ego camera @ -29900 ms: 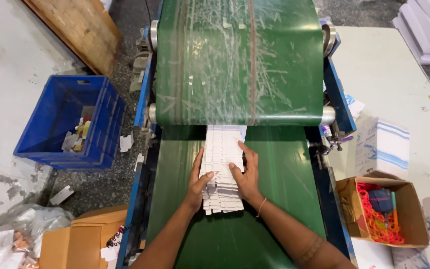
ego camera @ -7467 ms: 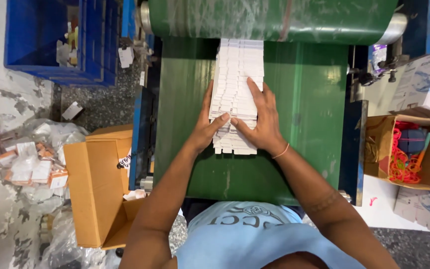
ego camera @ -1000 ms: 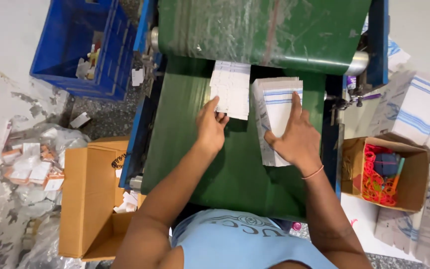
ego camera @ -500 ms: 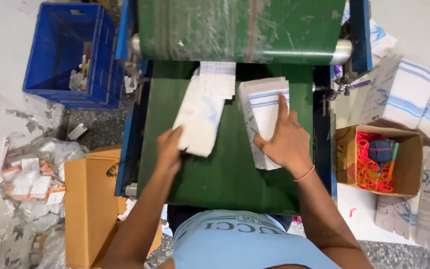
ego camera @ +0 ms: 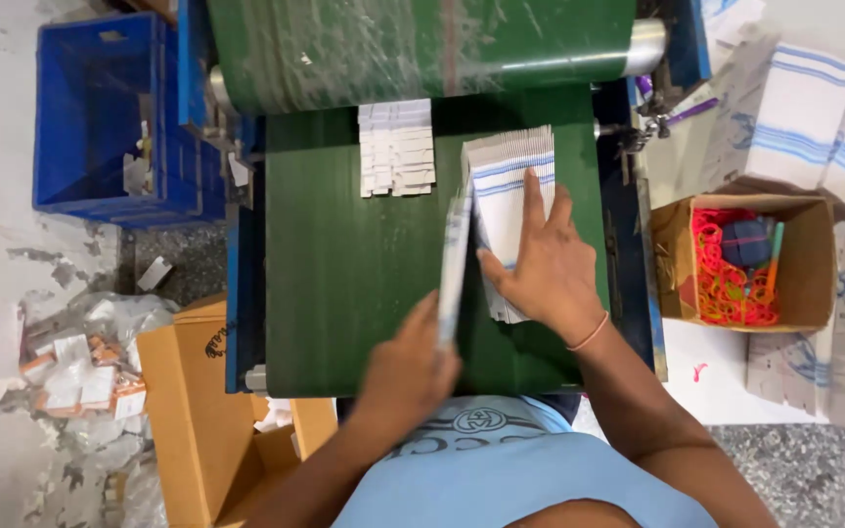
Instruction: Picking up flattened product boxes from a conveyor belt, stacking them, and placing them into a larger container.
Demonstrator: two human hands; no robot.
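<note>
Here the right hand (ego camera: 550,269) lies flat, fingers spread, on the stack (ego camera: 506,205) at the belt's (ego camera: 344,284) right side. The left hand (ego camera: 408,367) pinches 1 sheaf (ego camera: 454,259) on edge beside it. Thin card looks light, slippery and floppy; best gripped by the edges.

left hand (ego camera: 411,367) curled closed, knuckles up; right hand (ego camera: 543,266) flat, palm down, fingers spread forward

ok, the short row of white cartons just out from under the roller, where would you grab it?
Probably by its two long sides, both hands coming from the near end. The white carton row lies flat and shingled on the green belt, far end close under the roller, so only the sides and near edge are open. Squeezing inward should keep the overlap together.
</note>
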